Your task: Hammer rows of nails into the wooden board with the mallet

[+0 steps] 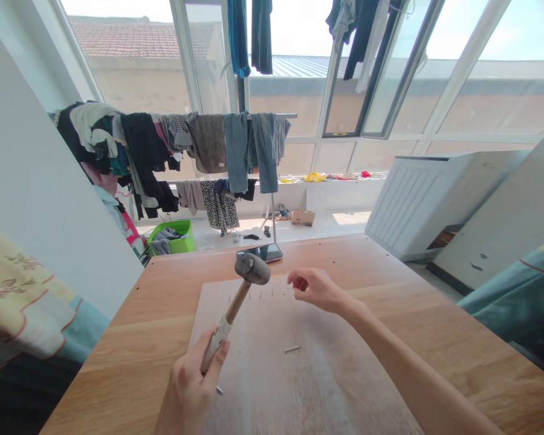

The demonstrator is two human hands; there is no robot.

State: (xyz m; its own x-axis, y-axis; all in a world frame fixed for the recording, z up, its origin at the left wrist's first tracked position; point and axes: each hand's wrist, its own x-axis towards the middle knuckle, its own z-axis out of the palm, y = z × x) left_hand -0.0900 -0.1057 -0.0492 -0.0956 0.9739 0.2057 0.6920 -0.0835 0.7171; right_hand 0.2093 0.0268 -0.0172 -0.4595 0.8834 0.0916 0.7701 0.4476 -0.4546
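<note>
My left hand [193, 377] grips a mallet [252, 269] by its pale handle, its dark grey head raised over the board. Beneath it lies a light wooden board [263, 338] on the table. My right hand [317, 289] is closed in a pinch just above the board's far right part, at the end of a row of thin upright nails [260, 294]. A slim nail, hard to make out, shows at its fingertips. One loose nail [292, 349] lies mid-board, and the end of another [220, 390] peeks out beside my left hand.
A phone [265, 252] rests at the far edge of the wood-grain table [131, 326]. Beyond stand a rack of hanging clothes [208, 142], a green basket [181, 238] and a white cabinet-like unit [417, 199]. Curtains [27, 302] hang at both sides.
</note>
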